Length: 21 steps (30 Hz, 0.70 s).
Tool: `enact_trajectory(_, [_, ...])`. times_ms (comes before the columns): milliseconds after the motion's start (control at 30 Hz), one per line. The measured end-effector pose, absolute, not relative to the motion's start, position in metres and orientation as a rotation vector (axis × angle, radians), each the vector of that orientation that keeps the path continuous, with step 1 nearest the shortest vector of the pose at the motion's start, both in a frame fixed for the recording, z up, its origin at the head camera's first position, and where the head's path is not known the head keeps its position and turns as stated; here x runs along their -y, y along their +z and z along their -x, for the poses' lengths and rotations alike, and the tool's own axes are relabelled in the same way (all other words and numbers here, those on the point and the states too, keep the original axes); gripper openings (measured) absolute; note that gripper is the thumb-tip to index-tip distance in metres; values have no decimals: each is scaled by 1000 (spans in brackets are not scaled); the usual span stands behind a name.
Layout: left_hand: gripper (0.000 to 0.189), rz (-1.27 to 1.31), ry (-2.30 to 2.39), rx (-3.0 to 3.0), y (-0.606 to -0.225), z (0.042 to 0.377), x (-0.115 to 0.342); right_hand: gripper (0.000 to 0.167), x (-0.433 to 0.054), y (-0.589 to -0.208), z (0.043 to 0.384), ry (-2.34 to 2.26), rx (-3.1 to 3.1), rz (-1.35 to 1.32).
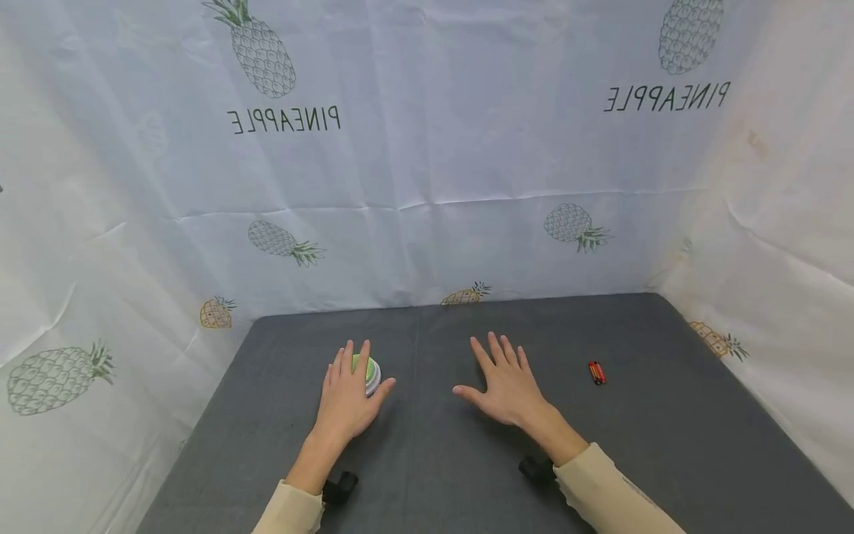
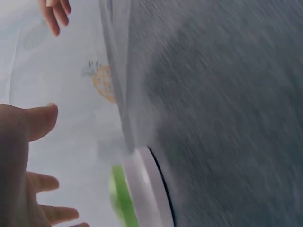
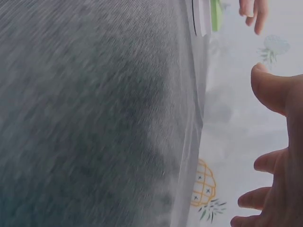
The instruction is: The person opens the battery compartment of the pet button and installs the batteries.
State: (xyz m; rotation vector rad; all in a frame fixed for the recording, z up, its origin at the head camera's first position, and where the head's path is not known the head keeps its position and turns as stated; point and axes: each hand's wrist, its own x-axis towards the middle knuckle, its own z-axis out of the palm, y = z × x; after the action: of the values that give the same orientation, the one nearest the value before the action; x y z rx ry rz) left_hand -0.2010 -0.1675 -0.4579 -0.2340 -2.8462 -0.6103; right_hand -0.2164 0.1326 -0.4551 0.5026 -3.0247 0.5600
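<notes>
My left hand (image 1: 347, 400) hovers palm down with spread fingers above a round white object with a green top (image 1: 373, 376), partly covering it in the head view. In the left wrist view this white and green object (image 2: 147, 189) stands on the dark table, apart from the fingers. My right hand (image 1: 508, 389), its fingers also spread, is held over the table's middle and holds nothing. To the right of it lie two small red and black batteries (image 1: 597, 373), side by side.
A dark grey cloth covers the table (image 1: 440, 460). White curtains (image 1: 427, 148) printed with pineapples hang behind it and at both sides. Black wrist straps with small devices (image 1: 340, 487) sit under both wrists.
</notes>
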Motion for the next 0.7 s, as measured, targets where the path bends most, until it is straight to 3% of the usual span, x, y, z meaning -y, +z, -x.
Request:
enact_trajectory(333, [83, 110, -780, 2815, -458, 203, 197, 92, -102, -450, 223, 702, 2993, -555])
enact_trajectory(700, [95, 62, -1054, 2887, -463, 215, 224, 88, -71, -448, 234, 911, 2968, -598])
